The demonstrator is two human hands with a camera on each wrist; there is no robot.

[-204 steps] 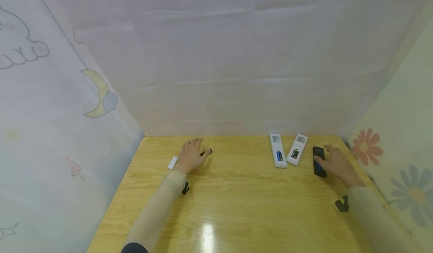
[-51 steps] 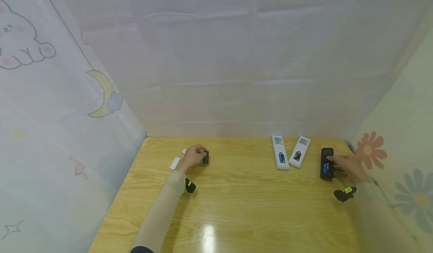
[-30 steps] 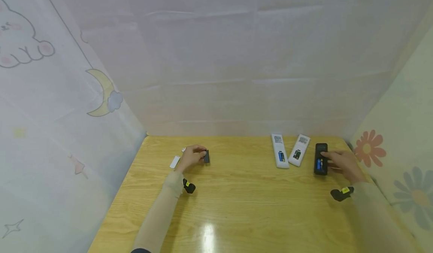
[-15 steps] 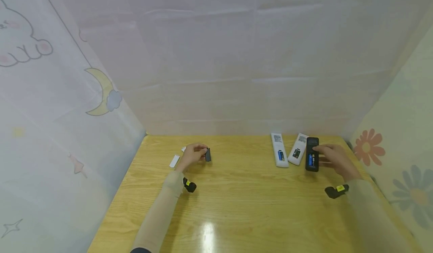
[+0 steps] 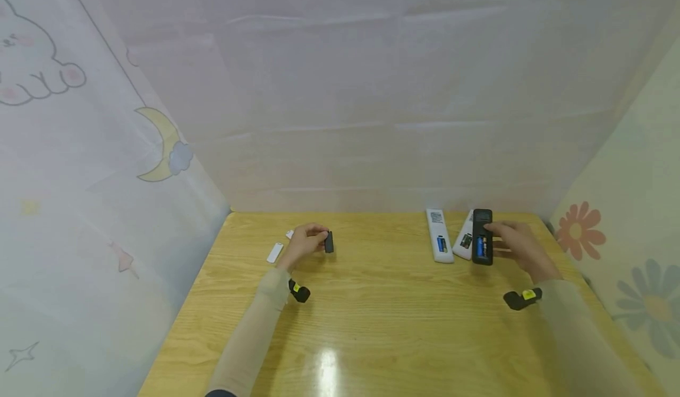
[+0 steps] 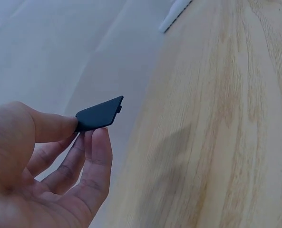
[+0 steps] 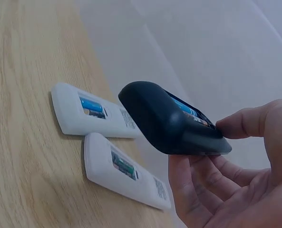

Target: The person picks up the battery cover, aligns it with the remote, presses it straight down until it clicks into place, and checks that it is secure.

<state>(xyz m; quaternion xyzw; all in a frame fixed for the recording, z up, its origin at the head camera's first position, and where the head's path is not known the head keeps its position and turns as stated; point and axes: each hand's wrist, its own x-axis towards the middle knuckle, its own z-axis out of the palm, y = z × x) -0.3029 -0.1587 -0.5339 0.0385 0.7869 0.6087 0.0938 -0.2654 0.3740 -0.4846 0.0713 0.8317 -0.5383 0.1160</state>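
Note:
My left hand (image 5: pixel 304 245) pinches a small black battery cover (image 6: pixel 100 115) between thumb and fingers, lifted off the table. A little tab sticks out from the cover's edge in the left wrist view. On the right side, my right hand (image 5: pixel 517 245) grips a black remote control (image 7: pixel 155 114) above the table, its back turned up. Batteries (image 5: pixel 481 246) show in the remote's uncovered compartment. Beneath and beside it lie two white remotes, a left one (image 5: pixel 438 238) and a right one (image 5: pixel 463 240), both with batteries visible. The black remote hides part of the right one.
Two white battery covers, one nearer (image 5: pixel 274 252) and one farther (image 5: pixel 289 234), lie by my left hand; the farther is partly hidden. The wooden table (image 5: pixel 372 302) meets a pale cloth wall (image 5: pixel 340 149) at the back. Printed cloth hangs at both sides.
Earlier the black remote was at the table's right; my right hand has since raised it and carried it left, over the right white remote. My left hand has picked up the black cover.

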